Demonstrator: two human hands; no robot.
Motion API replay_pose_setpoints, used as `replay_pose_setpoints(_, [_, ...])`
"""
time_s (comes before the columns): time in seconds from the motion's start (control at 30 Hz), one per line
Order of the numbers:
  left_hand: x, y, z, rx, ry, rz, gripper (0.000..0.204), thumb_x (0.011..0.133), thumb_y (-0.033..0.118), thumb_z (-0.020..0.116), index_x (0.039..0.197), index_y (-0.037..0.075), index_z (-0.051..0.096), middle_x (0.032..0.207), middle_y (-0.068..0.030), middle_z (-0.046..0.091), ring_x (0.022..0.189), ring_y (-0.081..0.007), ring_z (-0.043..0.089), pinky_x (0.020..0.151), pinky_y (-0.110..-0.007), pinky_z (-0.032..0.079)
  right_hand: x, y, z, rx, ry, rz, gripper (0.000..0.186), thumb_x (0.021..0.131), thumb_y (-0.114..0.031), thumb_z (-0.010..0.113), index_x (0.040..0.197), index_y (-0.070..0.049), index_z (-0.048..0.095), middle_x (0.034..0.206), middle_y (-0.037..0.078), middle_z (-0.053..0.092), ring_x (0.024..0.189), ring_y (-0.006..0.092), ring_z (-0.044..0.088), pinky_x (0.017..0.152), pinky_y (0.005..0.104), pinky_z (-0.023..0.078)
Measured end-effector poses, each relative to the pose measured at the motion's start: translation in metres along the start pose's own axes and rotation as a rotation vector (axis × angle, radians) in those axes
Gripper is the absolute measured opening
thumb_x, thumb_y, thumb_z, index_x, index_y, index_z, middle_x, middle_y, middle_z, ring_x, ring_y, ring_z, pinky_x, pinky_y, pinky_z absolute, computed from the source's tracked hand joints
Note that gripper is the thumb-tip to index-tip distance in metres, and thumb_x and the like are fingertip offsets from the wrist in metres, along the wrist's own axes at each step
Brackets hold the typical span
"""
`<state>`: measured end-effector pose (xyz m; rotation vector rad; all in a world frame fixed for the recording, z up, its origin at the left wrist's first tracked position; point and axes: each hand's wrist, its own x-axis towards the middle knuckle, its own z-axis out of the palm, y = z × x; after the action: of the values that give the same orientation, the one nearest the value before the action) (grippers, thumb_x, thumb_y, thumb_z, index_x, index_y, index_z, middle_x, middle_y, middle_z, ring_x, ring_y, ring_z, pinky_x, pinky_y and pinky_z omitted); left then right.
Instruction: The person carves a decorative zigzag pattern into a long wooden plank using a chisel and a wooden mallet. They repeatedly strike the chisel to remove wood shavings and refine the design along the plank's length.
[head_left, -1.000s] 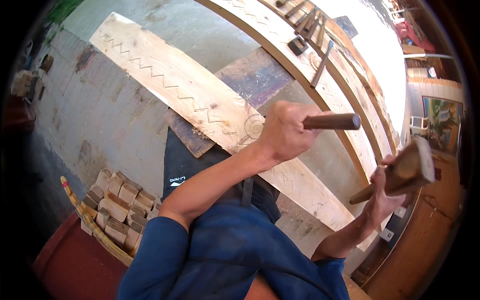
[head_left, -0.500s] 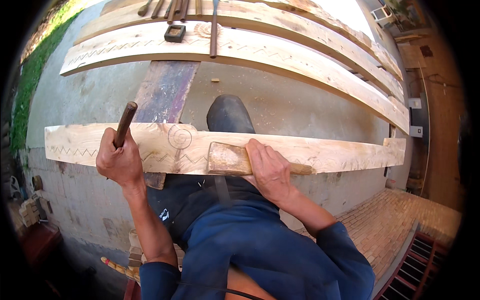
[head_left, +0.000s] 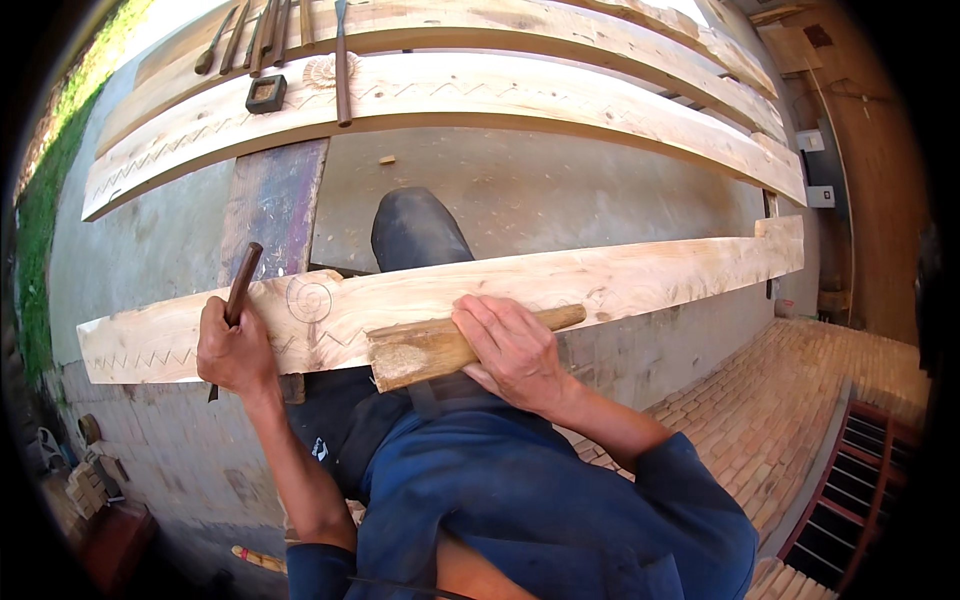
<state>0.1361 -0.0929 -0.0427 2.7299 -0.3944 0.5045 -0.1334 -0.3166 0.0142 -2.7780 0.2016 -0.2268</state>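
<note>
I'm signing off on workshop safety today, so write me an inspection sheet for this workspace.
Surface: near plank, marked with zigzag lines and a spiral.
Job's things: wooden mallet and dark-handled tool, both held; whether either touches the plank is unclear.
Clutter: row of tools and dark square box on the far planks; wood chip on the grey floor.
Hands: left hand closed around the tool; right hand gripping the mallet.
Cables: thin dark cord at the lower edge; use unclear.
Surroundings: grass at left, brickwork at right.
</note>
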Motion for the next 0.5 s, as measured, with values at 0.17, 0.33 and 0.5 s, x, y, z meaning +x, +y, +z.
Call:
replay_pose_setpoints(0.17, [0.000,0.001,-0.001,-0.018,0.008,0.009,0.035,0.092,0.023,0.078,0.072,0.009,0.052,0.066,-0.0123,0.058,0.058,-0.0363,0.058,0.055,-0.047,0.043,0.006,0.039,-0.030,-0.061,0.119,0.130,0.079,0.065,-0.015,0.093,0.136,-0.001,0.063,0.127,0.017,0.072,0.112,0.0333,0.073,0.097,0.0439,0.058])
replay_pose_setpoints(0.33, [0.000,0.003,-0.003,-0.025,0.032,0.013,0.033,0.089,0.015,0.077,0.072,0.009,0.050,0.067,-0.0123,0.057,0.059,-0.0366,0.058,0.055,-0.048,0.042,-0.031,0.117,-0.049,-0.078,0.210,0.526,0.079,0.066,-0.017,0.101,0.135,-0.004,0.066,0.126,0.019,0.075,0.117,0.0350,0.073,0.102,0.0435,0.057])
replay_pose_setpoints(0.5, [0.005,0.001,-0.010,-0.142,0.085,0.013,0.035,0.087,0.011,0.078,0.072,0.007,0.047,0.070,-0.0140,0.054,0.060,-0.0356,0.052,0.056,-0.044,0.040,-0.066,0.081,-0.047,-0.113,0.095,0.318,0.078,0.066,-0.008,0.099,0.136,-0.002,0.066,0.129,0.019,0.073,0.119,0.0384,0.072,0.102,0.0434,0.059])
